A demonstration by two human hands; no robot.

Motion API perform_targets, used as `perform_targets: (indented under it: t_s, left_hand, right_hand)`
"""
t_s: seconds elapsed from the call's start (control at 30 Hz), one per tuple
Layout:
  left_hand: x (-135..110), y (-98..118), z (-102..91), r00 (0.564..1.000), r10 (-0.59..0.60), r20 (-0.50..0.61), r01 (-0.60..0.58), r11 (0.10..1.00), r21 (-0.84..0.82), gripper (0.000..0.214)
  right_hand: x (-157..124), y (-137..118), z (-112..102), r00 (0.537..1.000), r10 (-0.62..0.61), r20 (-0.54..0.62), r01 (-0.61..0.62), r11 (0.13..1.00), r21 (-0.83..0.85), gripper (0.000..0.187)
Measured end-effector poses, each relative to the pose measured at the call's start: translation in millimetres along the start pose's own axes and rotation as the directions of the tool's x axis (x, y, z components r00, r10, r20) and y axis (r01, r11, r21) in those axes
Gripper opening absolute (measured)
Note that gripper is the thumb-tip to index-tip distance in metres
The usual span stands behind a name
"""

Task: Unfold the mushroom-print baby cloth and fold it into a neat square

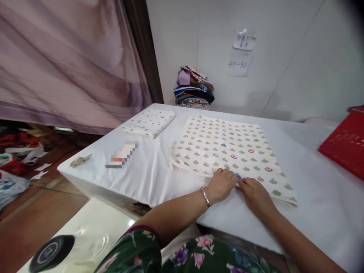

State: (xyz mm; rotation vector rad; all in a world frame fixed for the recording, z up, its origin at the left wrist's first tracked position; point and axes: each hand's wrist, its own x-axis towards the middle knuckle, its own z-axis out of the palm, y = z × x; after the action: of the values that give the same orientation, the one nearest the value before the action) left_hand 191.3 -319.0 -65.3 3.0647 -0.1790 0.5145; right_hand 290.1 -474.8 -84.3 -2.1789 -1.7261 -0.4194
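A cream cloth with a small printed pattern (227, 146) lies folded flat on the white table (159, 178). My left hand (220, 185), with a thin bracelet at the wrist, rests on the cloth's near edge with its fingers curled down on the fabric. My right hand (256, 195) lies beside it on the same edge, fingers pressed together on the fabric. The two hands almost touch. Whether either hand pinches the cloth is hidden by the fingers.
A smaller folded white cloth (149, 122) lies at the far left of the table, with a blurred packet (122, 155) and a small beige scrap (80, 160) nearer. Stacked folded clothes (194, 88) stand by the wall. A red basket (345, 144) sits at right. A curtain (65, 60) hangs left.
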Motion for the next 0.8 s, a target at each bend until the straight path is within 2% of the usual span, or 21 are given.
perform_targets:
  t_s: [0.17, 0.33, 0.47, 0.67, 0.8]
  left_hand:
    - [-6, -11, -1.3, 0.999, -0.03, -0.042, 0.033, 0.998, 0.052, 0.01]
    - [-15, -24, -8.7, 1.0, 0.008, -0.023, -0.006, 0.995, 0.095, 0.013]
    - [-29, -40, -17.1, 1.0, -0.006, -0.002, 0.006, 0.991, 0.135, 0.013]
    - [-54, -66, -26.5, 0.993, -0.115, 0.021, 0.111, 0.984, 0.138, 0.014]
    - [-65, -81, -28.7, 0.97, -0.243, 0.009, 0.241, 0.966, 0.092, 0.018]
  right_hand:
    - [-3, 4, 5, 0.999, -0.029, -0.028, 0.027, 0.998, -0.06, 0.031]
    - [5, 1, 5, 0.997, -0.077, -0.004, 0.076, 0.988, -0.132, 0.032]
    - [9, -4, 11, 0.993, -0.106, -0.058, 0.097, 0.986, -0.139, 0.033]
    - [2, 3, 27, 0.974, -0.156, -0.162, 0.147, 0.987, -0.065, 0.036]
    - [-1, 10, 30, 0.975, -0.162, -0.155, 0.16, 0.987, -0.028, 0.035]
